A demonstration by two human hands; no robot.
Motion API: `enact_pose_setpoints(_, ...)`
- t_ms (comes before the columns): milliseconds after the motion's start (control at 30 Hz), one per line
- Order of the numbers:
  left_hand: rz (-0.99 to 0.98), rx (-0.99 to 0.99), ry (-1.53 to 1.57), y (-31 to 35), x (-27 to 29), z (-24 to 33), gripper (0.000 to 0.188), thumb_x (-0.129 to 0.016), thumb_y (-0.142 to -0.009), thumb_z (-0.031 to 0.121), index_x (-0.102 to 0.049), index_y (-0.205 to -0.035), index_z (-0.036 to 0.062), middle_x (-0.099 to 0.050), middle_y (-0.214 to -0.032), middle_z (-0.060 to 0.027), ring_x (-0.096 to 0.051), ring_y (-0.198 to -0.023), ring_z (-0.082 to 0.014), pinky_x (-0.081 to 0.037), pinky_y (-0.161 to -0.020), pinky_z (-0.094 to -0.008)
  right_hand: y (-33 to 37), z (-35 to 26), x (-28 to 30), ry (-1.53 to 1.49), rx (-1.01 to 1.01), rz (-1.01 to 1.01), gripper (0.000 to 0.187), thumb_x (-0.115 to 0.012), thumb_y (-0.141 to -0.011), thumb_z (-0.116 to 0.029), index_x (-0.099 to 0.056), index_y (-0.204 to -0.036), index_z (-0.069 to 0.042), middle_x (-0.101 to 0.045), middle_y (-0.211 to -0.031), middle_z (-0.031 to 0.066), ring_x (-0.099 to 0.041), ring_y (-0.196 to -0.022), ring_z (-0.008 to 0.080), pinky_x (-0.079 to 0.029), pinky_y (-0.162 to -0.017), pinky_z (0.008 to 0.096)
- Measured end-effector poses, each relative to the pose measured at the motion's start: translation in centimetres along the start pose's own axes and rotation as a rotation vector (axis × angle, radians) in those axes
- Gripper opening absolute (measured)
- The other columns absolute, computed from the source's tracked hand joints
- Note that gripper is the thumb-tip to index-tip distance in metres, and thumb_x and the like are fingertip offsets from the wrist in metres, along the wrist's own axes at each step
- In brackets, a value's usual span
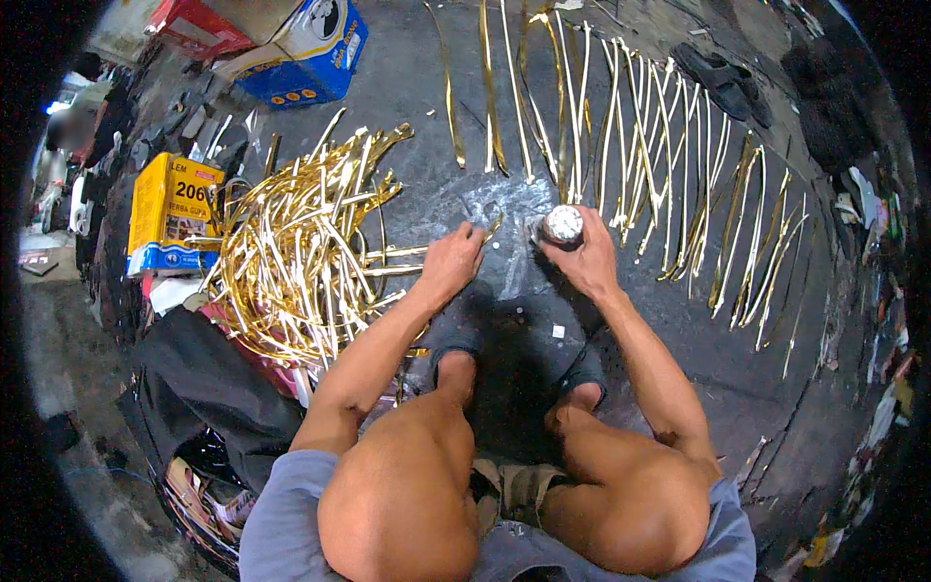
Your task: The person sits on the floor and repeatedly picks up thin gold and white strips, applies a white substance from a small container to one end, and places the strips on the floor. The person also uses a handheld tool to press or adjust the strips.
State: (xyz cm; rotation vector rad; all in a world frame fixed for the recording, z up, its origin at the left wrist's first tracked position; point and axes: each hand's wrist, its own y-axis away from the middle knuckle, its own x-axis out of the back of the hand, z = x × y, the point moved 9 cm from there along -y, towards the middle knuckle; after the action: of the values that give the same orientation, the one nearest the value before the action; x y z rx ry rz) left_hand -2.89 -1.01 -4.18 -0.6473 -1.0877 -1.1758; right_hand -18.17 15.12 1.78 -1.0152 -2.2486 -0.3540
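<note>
My left hand (454, 258) is closed, thumb and fingers pinched on a thin gold strip whose short end (495, 227) sticks out to the right. In my right hand (589, 254) is a small round can (562, 225), its whitish, smeared top facing up. Both hands are low over the dark floor, on either side of a pale, glue-like smear (514, 199). Left of my left hand lies a big tangled pile of gold and white strips (301, 252). Beyond my right hand, many similar strips (640, 145) are spread side by side in a long curved row.
A yellow and blue box (177, 209) stands left of the pile. Farther back are a blue carton (315, 58) and a red carton (199, 27). Black cloth (218, 388) lies near my left arm. A dark sandal (722, 82) is at the far right. My feet are close below my hands.
</note>
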Motion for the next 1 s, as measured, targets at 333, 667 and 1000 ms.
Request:
enact_pose_setpoints(333, -0.203, 0.453, 1.230, -1.3, -1.0, 0.1, 0.031, -0.064, -0.090, 0.003, -0.066, -0.120, -0.0072, -0.071, -0.099, -0.0114, -0.073, -0.081, -0.0165, -0.059, -0.067, -0.0279, 1.8, 1.7, 2.9, -0.538, -0.189, 0.304, 0.066, -0.090, -0.074, -0.021, -0.056, -0.126, 0.004, -0.068, -0.115, 0.0145, -0.069, -0.099, 0.0236, -0.054, -0.088, 0.0371)
enact_pose_setpoints(667, -0.554, 0.369, 1.794, 0.7, -0.2, 4.5, 0.035, -0.061, -0.088, -0.005, -0.064, -0.123, -0.0044, -0.069, -0.101, -0.0097, -0.070, -0.075, -0.0128, -0.058, -0.059, -0.0217, 1.9, 1.0, 4.2, -0.200, -0.099, 0.299, 0.058, -0.087, -0.078, -0.018, -0.057, -0.121, 0.005, -0.071, -0.105, 0.0131, -0.071, -0.086, 0.0185, -0.060, -0.074, 0.0315)
enact_pose_setpoints(1000, -0.281, 0.244, 0.828, -8.4, -3.6, 1.9, 0.008, -0.073, -0.079, 0.005, -0.076, -0.076, -0.0007, -0.070, -0.066, -0.0075, -0.063, -0.050, -0.0128, -0.051, -0.050, -0.0314, 0.9, 3.2, 4.0, -0.245, -0.204, 0.190, 0.070, -0.088, -0.074, -0.036, -0.056, -0.123, 0.002, -0.073, -0.101, 0.0204, -0.075, -0.088, 0.0272, -0.058, -0.077, 0.0372)
